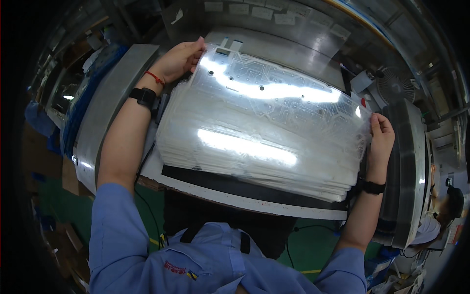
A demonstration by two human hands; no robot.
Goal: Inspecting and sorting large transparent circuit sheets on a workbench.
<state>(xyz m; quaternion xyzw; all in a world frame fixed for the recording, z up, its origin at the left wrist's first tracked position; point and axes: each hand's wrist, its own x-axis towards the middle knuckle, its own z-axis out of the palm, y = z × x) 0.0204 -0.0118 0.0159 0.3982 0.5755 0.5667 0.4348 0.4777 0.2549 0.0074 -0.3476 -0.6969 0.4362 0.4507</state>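
Note:
A clear plastic membrane circuit sheet [289, 105] with fine printed traces and small dark holes is stretched between my hands, bright light glaring off it. My left hand [180, 60] pinches its far left corner, near a short flat connector tail [234, 45]. At the right edge, my right hand [381, 139] grips the sheet between thumb and fingers. Beneath lies a thick, slightly fanned stack of similar clear sheets [254, 171], resting on a black mat [183, 176]. Whether the held sheet touches the stack along its near side, I cannot tell.
The white worktable edge [230, 197] runs in front of me. Tall metal-grey panels [115, 93] flank the left, and a layered translucent stack [404, 171] stands at the right. A fan [395, 84] sits at the far right. Another person [440, 213] is beyond the right stack.

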